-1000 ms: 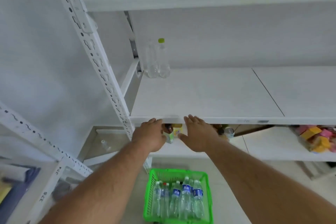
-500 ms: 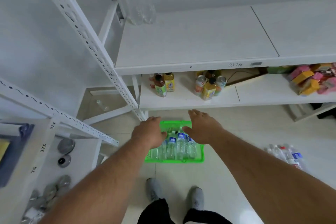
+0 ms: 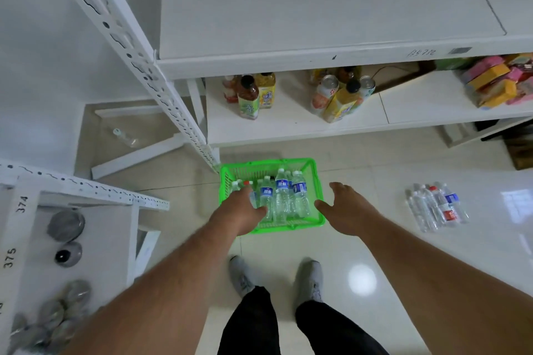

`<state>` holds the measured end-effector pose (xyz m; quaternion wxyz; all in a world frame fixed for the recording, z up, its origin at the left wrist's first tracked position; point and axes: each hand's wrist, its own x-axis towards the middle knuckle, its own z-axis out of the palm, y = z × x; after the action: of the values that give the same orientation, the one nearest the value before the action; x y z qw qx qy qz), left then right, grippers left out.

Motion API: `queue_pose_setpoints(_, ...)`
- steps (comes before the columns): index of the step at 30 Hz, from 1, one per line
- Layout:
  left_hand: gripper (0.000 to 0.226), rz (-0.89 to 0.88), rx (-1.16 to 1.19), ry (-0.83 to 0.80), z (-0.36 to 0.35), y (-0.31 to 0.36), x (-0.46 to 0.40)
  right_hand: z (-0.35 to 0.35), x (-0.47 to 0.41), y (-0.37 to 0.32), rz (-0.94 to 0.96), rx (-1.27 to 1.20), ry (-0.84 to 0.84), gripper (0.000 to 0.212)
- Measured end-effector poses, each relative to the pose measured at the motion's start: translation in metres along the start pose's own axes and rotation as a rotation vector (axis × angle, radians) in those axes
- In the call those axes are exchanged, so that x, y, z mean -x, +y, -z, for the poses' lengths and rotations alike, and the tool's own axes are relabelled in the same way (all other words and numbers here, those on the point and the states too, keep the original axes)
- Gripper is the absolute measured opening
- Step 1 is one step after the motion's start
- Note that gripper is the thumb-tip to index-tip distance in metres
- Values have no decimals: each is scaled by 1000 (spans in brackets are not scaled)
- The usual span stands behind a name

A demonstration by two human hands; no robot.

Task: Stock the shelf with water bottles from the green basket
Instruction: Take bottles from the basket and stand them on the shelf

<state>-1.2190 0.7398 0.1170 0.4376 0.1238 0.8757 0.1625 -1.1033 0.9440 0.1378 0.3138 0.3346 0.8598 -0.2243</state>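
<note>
1. The green basket (image 3: pixel 313 181) sits on the pale tiled floor just in front of the white shelf unit's lowest board, with the person's two grey shoes (image 3: pixel 242 275) nearer the camera than it.
2. Water bottles (image 3: pixel 281 196) with blue labels stand upright inside the basket, crowded toward its near wall; one at the basket's left has a red cap.
3. The left hand (image 3: pixel 240 212) reaches over the basket's left part, its fingers spread loosely above the bottle tops; whether it touches one cannot be told.
4. The right hand (image 3: pixel 347 209) hangs over the basket's right rim with fingers apart, gripping nothing.
5. The wide white shelf (image 3: pixel 317 8), beyond and above the basket, is bare where it shows.
6. Right of the basket, well apart, a cluster of bottles (image 3: pixel 437 206) lies on the floor.
7. On the board just behind the basket stand tea bottles (image 3: pixel 248 96) and cans (image 3: pixel 326 92).
</note>
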Motion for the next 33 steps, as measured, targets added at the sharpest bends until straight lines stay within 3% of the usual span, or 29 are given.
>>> queue_pose_setpoints(8,74,24,158,-31,-22,-12,-64,-33,-65,5,-92,-136,-55,75)
queue_pose_setpoints(17,64,145,372,47,-107,-22,-182,-106,-218,46,-172,-254,-112,75)
queue_pose_setpoints(24,72,200,362,34,-216,-39,-305,-190,-350,79,-176,-346,-115,57)
queue_pose_setpoints(28,79,212,326,69,-265,-50,-368,-243,-416,87,-152,-387,-131,28)
queue_pose_setpoints(33,76,236,330,81,-309,-60,-431,-288,-473,93,-205,-436,-103,37)
